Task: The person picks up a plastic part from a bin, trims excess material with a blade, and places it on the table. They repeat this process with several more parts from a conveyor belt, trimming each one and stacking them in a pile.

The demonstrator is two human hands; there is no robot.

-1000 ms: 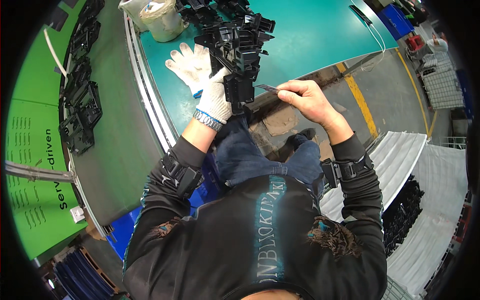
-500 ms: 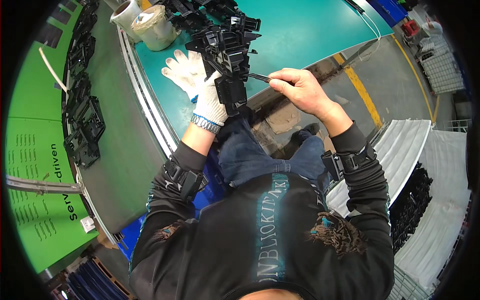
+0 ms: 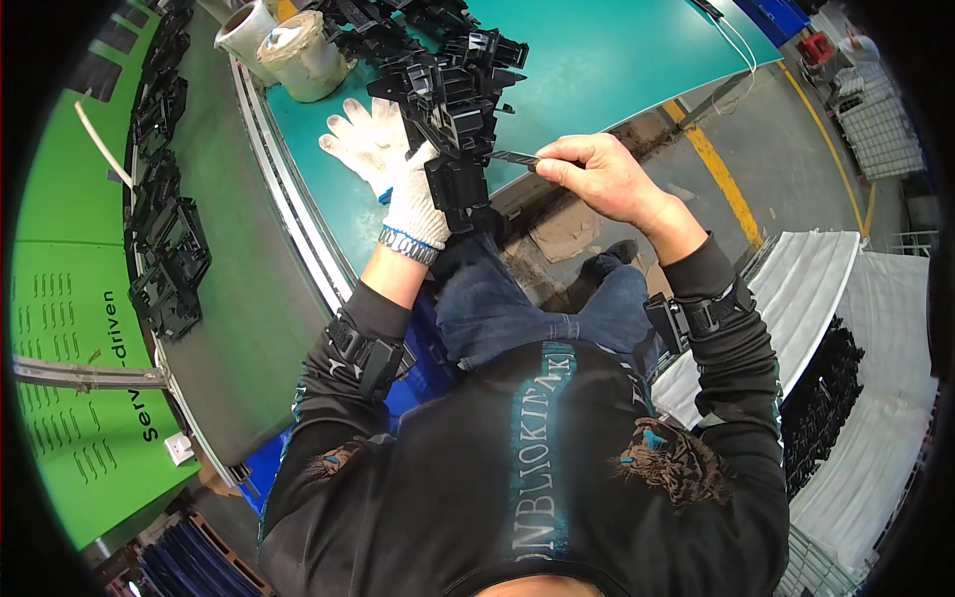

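Note:
My left hand [image 3: 416, 207], in a white knitted glove, is closed on the near end of a black plastic part [image 3: 458, 184], holding it at the table's edge. Its fingertips are partly hidden behind the part. My bare right hand [image 3: 602, 184] pinches a slim dark knife [image 3: 516, 158] with a segmented-looking blade. The blade points left, its tip at the part's right side; whether it touches cannot be made out. A loose white glove [image 3: 360, 141] lies on the table just beyond my left hand.
More black plastic parts [image 3: 438, 75] are heaped on the green table [image 3: 597, 60]. Two film rolls [image 3: 301, 60] stand at its far left. A conveyor belt [image 3: 224, 249] along the left carries black parts [image 3: 169, 259]. White sheeting [image 3: 776, 308] lies at the right.
The black part in my left hand has shifted and tilted slightly. My right hand stays almost in place, still pinching the knife beside it.

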